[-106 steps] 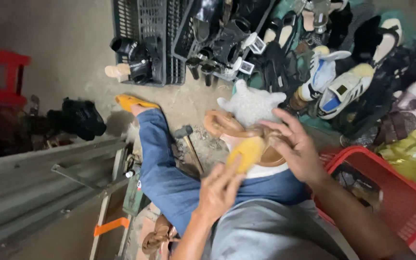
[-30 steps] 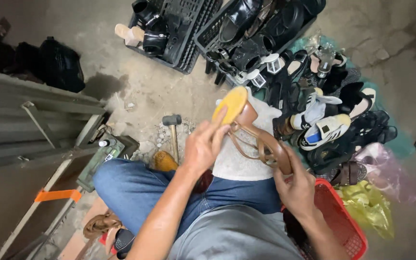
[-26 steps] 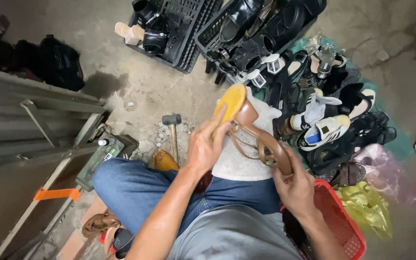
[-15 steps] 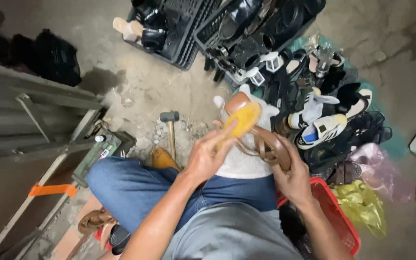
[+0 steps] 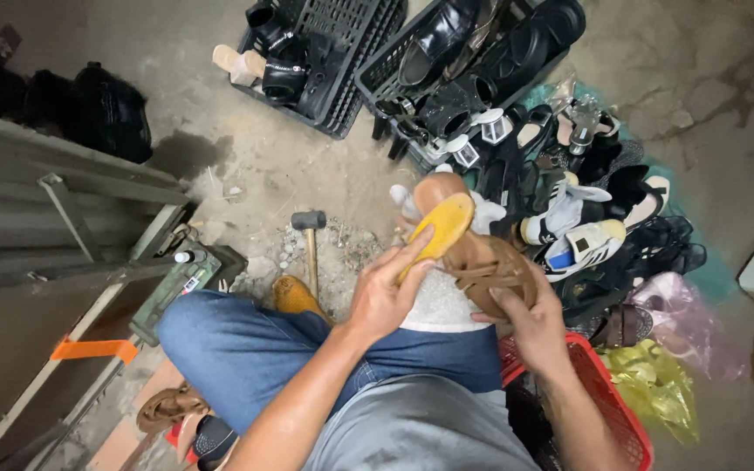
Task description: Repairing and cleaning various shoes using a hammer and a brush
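Left hand (image 5: 386,292) fingers curled, thumb and fingertips pinching yellow sole (image 5: 442,228) of one brown sandal (image 5: 482,262) over lap. Right hand (image 5: 530,318) fingers closed round sandal straps. One red basket (image 5: 608,392) just right of knee. One hammer (image 5: 310,235) on bare floor ahead. Two black crates (image 5: 351,52) and shoe pile (image 5: 586,209) beyond.

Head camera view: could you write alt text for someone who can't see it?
A seated person's left hand presses a yellow sole onto a brown strappy sandal steadied by the right hand. A hammer and piled shoes lie on the concrete floor.
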